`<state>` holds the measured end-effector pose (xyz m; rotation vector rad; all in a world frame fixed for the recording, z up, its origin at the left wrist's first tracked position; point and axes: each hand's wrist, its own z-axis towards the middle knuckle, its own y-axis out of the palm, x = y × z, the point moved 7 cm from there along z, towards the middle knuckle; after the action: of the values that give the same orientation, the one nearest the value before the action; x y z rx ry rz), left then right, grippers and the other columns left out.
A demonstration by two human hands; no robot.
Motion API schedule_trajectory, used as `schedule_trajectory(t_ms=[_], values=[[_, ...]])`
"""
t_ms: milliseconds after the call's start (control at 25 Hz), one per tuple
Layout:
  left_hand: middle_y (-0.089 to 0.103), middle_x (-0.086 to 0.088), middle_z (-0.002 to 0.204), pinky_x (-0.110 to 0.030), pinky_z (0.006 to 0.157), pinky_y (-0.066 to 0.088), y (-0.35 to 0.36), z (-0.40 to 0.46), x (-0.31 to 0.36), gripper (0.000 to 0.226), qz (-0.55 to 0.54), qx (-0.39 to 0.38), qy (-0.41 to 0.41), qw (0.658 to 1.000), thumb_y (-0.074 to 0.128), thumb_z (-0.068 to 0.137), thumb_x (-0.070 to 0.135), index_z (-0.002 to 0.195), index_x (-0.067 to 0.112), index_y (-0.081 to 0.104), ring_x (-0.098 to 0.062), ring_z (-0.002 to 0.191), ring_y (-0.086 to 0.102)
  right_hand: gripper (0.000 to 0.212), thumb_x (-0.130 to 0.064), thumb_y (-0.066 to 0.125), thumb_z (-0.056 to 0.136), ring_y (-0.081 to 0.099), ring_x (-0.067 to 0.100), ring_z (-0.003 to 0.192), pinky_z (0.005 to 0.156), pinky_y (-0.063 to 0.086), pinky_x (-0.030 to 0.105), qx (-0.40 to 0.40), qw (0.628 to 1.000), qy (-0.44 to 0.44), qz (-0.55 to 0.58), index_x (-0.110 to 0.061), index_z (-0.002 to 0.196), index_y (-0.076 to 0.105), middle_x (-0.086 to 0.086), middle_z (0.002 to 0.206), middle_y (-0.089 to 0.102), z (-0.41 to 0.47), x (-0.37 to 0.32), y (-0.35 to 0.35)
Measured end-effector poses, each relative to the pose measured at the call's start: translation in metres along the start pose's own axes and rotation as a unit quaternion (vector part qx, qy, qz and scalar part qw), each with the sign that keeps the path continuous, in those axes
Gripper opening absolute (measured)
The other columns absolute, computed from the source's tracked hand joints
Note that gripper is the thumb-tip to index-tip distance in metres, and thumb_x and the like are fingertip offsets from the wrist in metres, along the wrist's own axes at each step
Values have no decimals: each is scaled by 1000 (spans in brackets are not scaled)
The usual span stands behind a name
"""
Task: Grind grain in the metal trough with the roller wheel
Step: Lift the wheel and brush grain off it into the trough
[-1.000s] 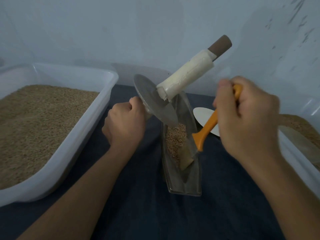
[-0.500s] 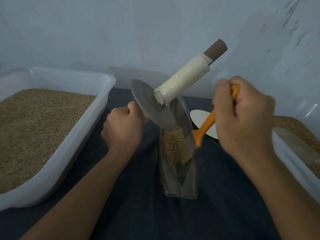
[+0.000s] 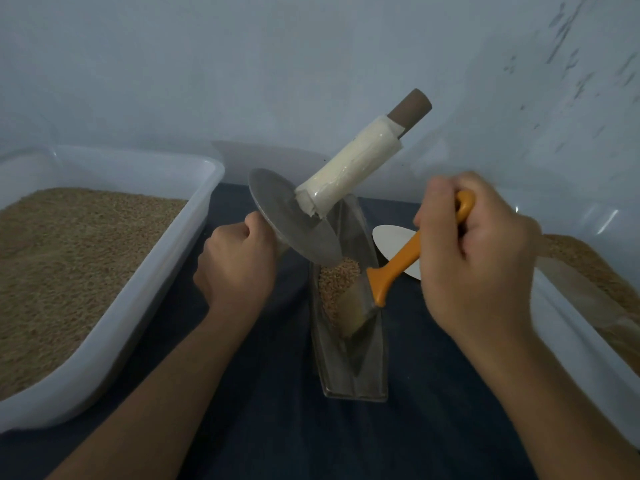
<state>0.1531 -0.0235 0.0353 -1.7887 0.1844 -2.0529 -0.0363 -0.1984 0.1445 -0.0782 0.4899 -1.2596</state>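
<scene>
The likeliest mishap is spilled grain (image 3: 337, 278): the brush (image 3: 360, 315) works inside the narrow metal trough (image 3: 356, 368), and a hard sweep toward its low near end, just below the right hand (image 3: 478, 258), could flick kernels over the rim onto the dark bench (image 3: 263, 427). A second risk, in my judgement, is the roller wheel (image 3: 294, 220) tipping; it stands tilted with its disc edge at the far part of the trough, just right of the left hand (image 3: 235, 265), and its taped handle juts up and away, so a slackened hold could let it drop onto the grain or knock the trough askew. The left hand is curled into a fist beside the disc, apparently round the hidden near handle, though that grip is not plainly shown. The right hand is closed round the brush's orange handle, wrist raised, bristles down among the grain between both hands.
</scene>
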Motion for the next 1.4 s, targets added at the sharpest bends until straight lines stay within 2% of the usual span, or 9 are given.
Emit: schedule_trajectory(t_ms=[120,280,440,560,720,840,1040,1240,1400], values=[[48,0,54,-31,57,33,-2,-2,0,51,-6,1,7,1000,41,97,42,57,12,51,-20,54,48,42,-19,47,109,45,19,48,42,30,20,-15,1000,-4,-12,-12,69,41,-5,50,38,-5,-2,0],[41,4,49,-31,58,33,-3,-3,1,53,-18,5,19,1000,43,98,43,51,19,42,-17,50,43,46,-25,45,111,48,22,48,43,33,27,12,1000,7,4,-4,71,51,5,53,50,-4,1,-11],[41,4,50,-32,59,36,-3,-3,0,53,-27,0,15,1000,43,98,45,51,20,42,-18,50,43,39,-22,46,109,47,14,48,43,31,15,-29,999,-7,23,-18,71,43,-6,51,42,-10,-9,3],[39,4,49,-32,58,33,-4,-3,1,54,-27,1,8,1000,44,98,43,50,20,41,-18,50,42,40,-19,47,109,43,15,46,42,31,19,-2,1000,2,-2,-14,69,43,-5,51,39,-8,-2,-3],[38,6,48,-31,57,29,-5,-4,2,54,-22,12,11,1000,44,100,41,50,21,40,-15,48,39,47,-25,45,112,45,20,45,44,33,33,44,999,-6,-23,-3,71,53,7,53,49,-11,-4,-29],[38,4,51,-32,57,30,-6,-5,0,53,-32,16,6,999,45,100,41,52,19,40,-16,49,37,47,-26,45,111,47,18,46,44,32,28,23,1000,-17,-11,-6,70,54,3,53,50,-24,-16,-32],[43,1,52,-33,59,35,-4,-5,-1,53,-31,10,15,999,45,99,42,52,17,43,-19,51,43,47,-26,46,110,45,19,46,43,31,29,19,1000,-6,-11,-4,70,55,4,52,49,-29,-9,-32],[45,-1,52,-34,60,37,-4,-6,0,53,0,26,33,999,43,98,41,52,16,44,-21,51,46,40,-36,45,112,53,16,49,47,40,39,62,997,40,-23,-10,85,59,3,59,54,-9,25,-41],[47,-3,51,-30,58,31,-5,-7,1,57,10,40,48,998,43,99,42,51,12,49,-23,51,49,26,-37,54,109,57,12,64,55,43,33,-2,996,56,-73,-16,104,69,-6,72,59,-5,69,-28]])
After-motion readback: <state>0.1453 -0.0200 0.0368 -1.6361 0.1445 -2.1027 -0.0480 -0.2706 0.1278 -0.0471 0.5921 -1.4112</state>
